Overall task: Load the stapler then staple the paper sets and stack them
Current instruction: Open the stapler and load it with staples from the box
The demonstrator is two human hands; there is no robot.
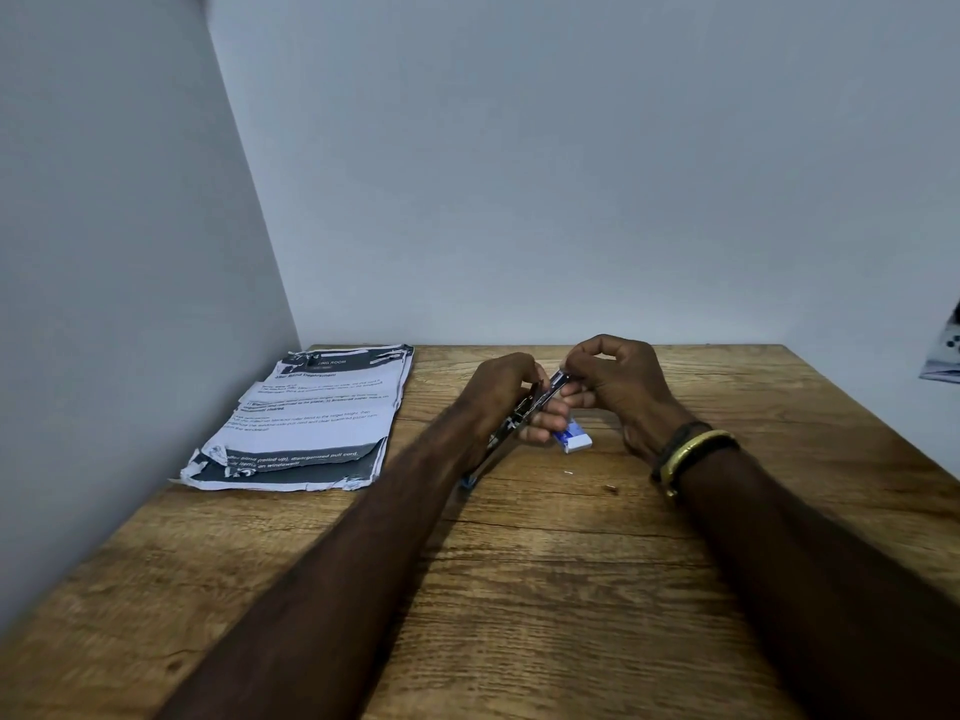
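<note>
My left hand grips a metal stapler above the middle of the wooden table; the stapler slants from lower left to upper right. My right hand pinches at its front tip, fingers closed on a small shiny piece that looks like staples. A small blue and white staple box lies on the table just under both hands. A pile of printed paper sets with torn edges lies at the left, against the wall.
Grey walls close the table at the left and the back. A few tiny bits lie on the wood in front of the box. A patterned object pokes in at the right edge. I wear bracelets on the right wrist.
</note>
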